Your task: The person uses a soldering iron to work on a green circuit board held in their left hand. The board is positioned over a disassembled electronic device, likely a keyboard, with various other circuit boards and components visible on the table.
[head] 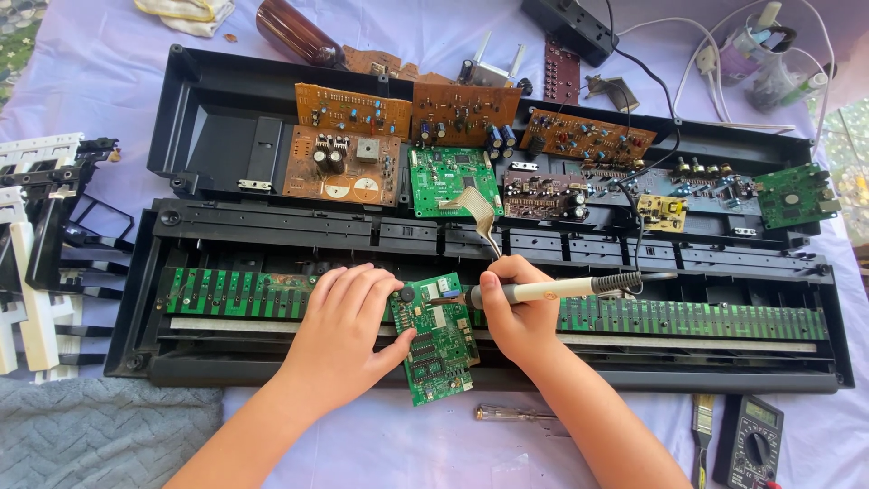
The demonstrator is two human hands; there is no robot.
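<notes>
My left hand (339,330) lies flat on the edge of a small green circuit board (439,340), pinning it against the black keyboard case (226,367). A soldering iron (552,290) with a cream handle is gripped in my right hand (516,312). Its tip touches the top of that board. The iron's black cord runs up and away to the right. A grey ribbon cable (478,213) leads from above down toward my right hand.
Several brown and green circuit boards (342,163) lie in the opened upper case half. A long green key-contact strip (688,317) runs across the lower half. White keys (36,263) are stacked at left. A screwdriver (511,414), brush (702,426) and multimeter (749,444) lie near me.
</notes>
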